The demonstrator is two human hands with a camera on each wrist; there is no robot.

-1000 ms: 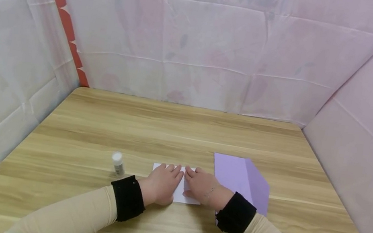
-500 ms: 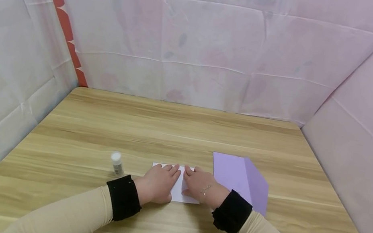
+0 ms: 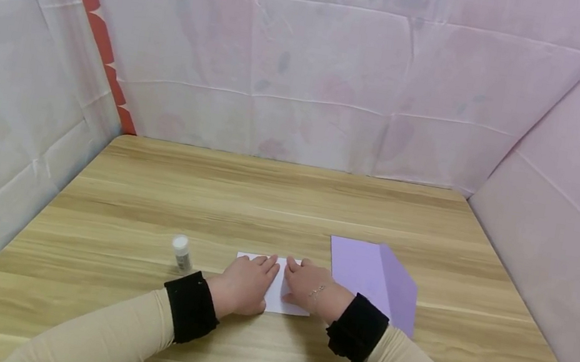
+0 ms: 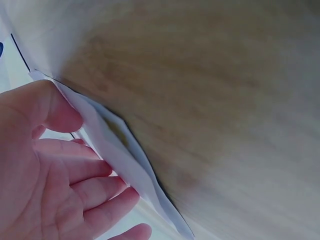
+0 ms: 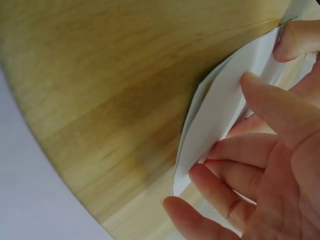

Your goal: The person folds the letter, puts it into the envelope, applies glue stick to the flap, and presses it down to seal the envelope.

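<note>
Your left hand (image 3: 245, 285) and right hand (image 3: 310, 285) lie flat, fingers extended, pressing the folded white paper (image 3: 278, 293) onto the table (image 3: 286, 206); its long axis runs left–right, with both hands equally near.

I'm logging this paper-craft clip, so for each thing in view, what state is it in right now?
White paper: folded, flat on the table, under both hands.
Left hand: fingers straight, pressing on the white paper.
Right hand: fingers straight, pressing on the white paper.
Purple paper: creased, lying untouched right of the hands.
Small bottle: upright, white cap on, left of the hands.
</note>
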